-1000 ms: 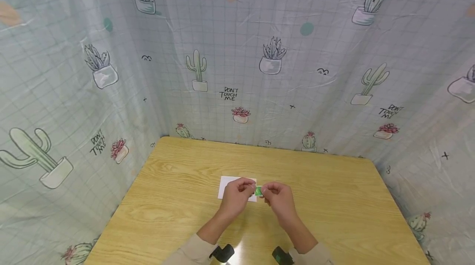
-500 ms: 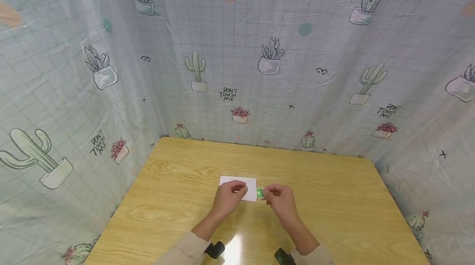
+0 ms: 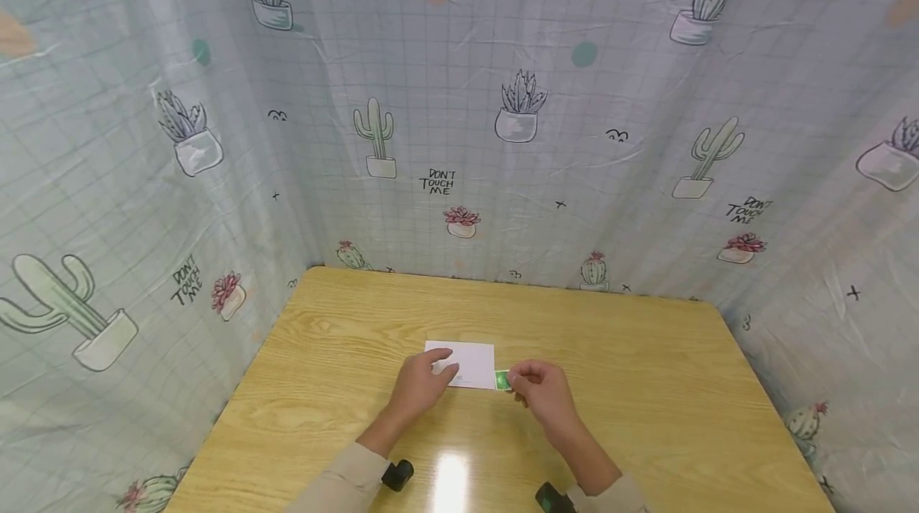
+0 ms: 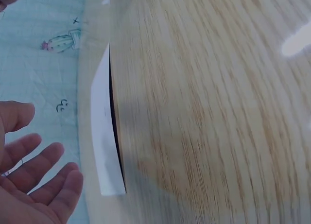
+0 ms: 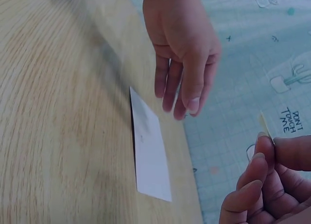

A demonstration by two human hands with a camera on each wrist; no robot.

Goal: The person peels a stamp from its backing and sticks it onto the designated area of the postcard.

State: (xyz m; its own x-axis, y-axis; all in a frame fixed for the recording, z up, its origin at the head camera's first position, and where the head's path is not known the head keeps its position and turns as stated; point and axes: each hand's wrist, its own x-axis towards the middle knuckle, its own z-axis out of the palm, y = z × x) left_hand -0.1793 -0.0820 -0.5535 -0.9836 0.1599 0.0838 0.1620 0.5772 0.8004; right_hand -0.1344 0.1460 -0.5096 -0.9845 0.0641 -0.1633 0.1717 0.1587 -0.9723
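A white envelope (image 3: 470,361) lies flat on the table, with faint small print near its lower edge. My right hand (image 3: 547,397) pinches a small green stamp with a white border (image 3: 502,380) between thumb and forefinger, just off the envelope's right edge. In the right wrist view the stamp (image 5: 265,122) shows nearly edge-on, a thin pale strip above the fingertips. My left hand (image 3: 419,385) hovers by the envelope's left part with thumb and fingers spread, holding nothing; the right wrist view shows this left hand (image 5: 187,59) raised above the table.
The wooden table (image 3: 345,337) has light grain and a bright glare spot near its front. A curtain printed with cacti (image 3: 459,98) closes off the back and both sides. Dark wrist-worn devices sit at both cuffs.
My left hand has let go of the stamp and moved left, with its fingers spreading and more of the envelope uncovered. The right hand keeps its pinch on the stamp, slightly lower now.
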